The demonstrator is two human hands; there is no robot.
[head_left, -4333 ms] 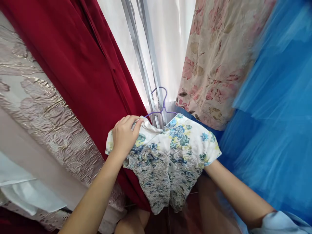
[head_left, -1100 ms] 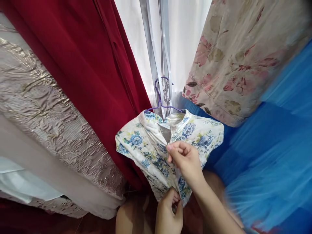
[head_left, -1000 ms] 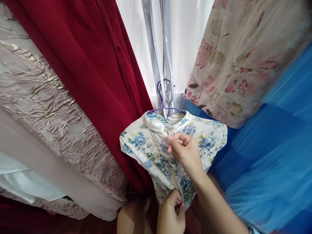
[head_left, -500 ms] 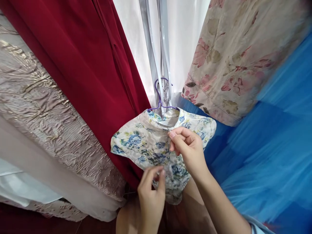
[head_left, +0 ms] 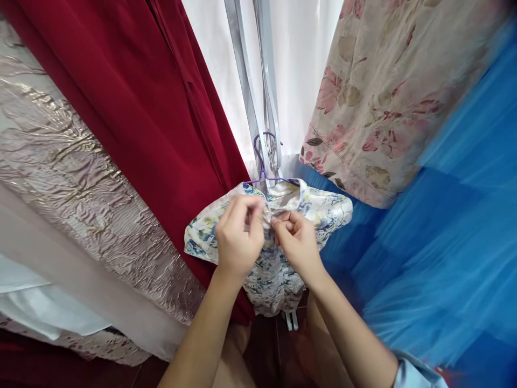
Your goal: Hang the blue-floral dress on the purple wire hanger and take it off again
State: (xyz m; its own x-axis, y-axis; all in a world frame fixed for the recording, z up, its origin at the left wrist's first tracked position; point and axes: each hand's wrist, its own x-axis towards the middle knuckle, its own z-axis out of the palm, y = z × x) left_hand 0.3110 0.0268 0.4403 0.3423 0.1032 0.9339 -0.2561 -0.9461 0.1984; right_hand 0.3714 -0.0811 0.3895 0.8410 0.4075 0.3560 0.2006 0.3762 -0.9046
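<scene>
A white short-sleeved blouse with blue and yellow flowers [head_left: 278, 277] hangs on a thin purple hanger [head_left: 262, 173]. At the front of its neckline, my left hand [head_left: 241, 234] is closed in a pinch on the fabric edge, left of the middle. Close beside it, my right hand [head_left: 299, 240] pinches the neckline on the other side, thumb against bent fingers. The fingertips of both hands are almost touching. Any small fastener between them is hidden by the fingers.
Grey straps [head_left: 269, 81] run down to the hanger before a white cloth [head_left: 299, 64]. A red garment [head_left: 133, 108] and a textured metallic one [head_left: 81, 178] hang at left. On the right hang a pink-flowered fabric [head_left: 363, 108] and blue tulle [head_left: 436, 258]. Dark floor tiles [head_left: 269, 345] lie below.
My left hand has risen from the blouse's lower front to the neckline and closed there. My right hand still pinches the neckline, slightly further left. The blouse's lower part has shifted.
</scene>
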